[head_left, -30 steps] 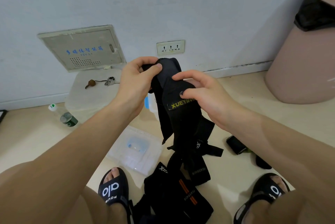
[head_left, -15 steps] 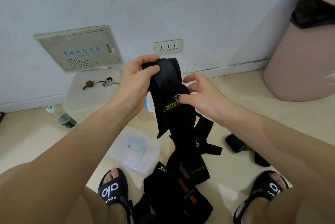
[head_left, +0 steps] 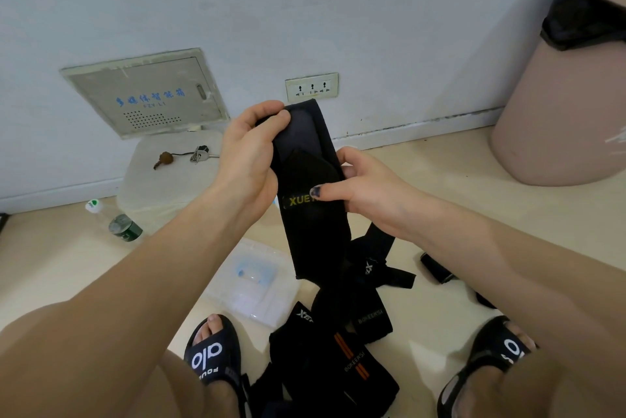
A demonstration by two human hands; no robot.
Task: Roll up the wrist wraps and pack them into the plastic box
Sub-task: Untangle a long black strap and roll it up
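The left hand [head_left: 249, 153] pinches the top end of the wrist wrap [head_left: 310, 211], and the right hand [head_left: 364, 185] grips its edge lower down, thumb across the yellow lettering. The wrap's long axis hangs straight down from both hands. The plastic box [head_left: 257, 285] lies on the floor well below, nearer the left hand. Rolling likely starts from the top end.

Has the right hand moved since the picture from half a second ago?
Yes. The right hand has come back in towards the wrist wrap; measured against the wall socket, it moved left, and its thumb now pinches the wrap over the yellow lettering.
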